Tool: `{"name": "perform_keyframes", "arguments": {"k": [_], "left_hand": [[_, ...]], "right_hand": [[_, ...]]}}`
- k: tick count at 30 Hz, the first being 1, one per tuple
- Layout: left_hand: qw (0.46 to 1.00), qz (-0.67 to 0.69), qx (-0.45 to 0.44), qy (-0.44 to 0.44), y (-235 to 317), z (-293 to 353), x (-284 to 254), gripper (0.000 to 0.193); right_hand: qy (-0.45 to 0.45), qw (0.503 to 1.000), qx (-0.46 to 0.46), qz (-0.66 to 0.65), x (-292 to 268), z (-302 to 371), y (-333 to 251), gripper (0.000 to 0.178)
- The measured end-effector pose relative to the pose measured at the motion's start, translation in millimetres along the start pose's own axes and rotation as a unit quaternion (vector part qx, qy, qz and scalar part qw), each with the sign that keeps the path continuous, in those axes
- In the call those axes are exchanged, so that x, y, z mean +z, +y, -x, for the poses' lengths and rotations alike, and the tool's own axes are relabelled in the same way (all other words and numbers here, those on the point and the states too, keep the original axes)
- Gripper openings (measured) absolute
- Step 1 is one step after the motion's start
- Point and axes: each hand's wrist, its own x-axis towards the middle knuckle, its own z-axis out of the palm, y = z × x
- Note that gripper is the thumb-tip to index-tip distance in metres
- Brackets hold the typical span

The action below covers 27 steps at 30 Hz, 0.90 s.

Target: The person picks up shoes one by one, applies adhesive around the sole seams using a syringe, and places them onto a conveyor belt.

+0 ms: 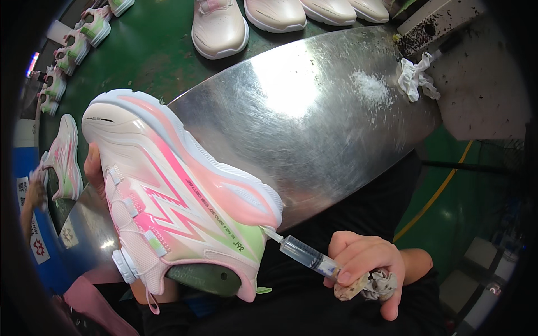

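My left hand (94,171) grips a pink, white and green sneaker (185,185) from its far side; only some fingers show beyond the upper. The shoe lies tilted on its side, toe to the upper left, with its white and pink sole (224,179) facing right. A white dial sits on the tongue side, and a dark insert fills the opening. In my right hand (370,266) is a clear syringe (305,255), its tip touching or very near the sole edge at the green heel. Crumpled whitish material (380,284) is bunched within the same hand by the plunger end.
A shiny metal plate (336,157) spans the middle, with white residue (371,89) and a crumpled white tissue (414,77) toward its far right. Beige shoes (220,28) line the green surface beyond. More pink-green shoes (67,157) stand at left, near another person's hand (37,190).
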Motion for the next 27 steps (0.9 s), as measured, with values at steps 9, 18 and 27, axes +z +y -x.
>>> {"name": "perform_keyframes", "arguments": {"k": [9,18,27], "left_hand": [[0.997,-0.064,-0.028,0.04,-9.9,43.2,-5.5,0.058],[0.979,-0.199,-0.017,0.05,29.7,45.7,-24.7,0.058],[0.646,-0.685,0.284,-0.183,54.2,50.8,-43.1,0.018]], "right_hand": [[-0.009,0.999,-0.031,0.014,-5.2,3.9,14.7,0.073],[-0.024,0.998,-0.047,0.033,-14.4,0.4,21.8,0.076],[-0.029,0.995,-0.051,0.086,-13.6,-7.2,29.6,0.074]]}}
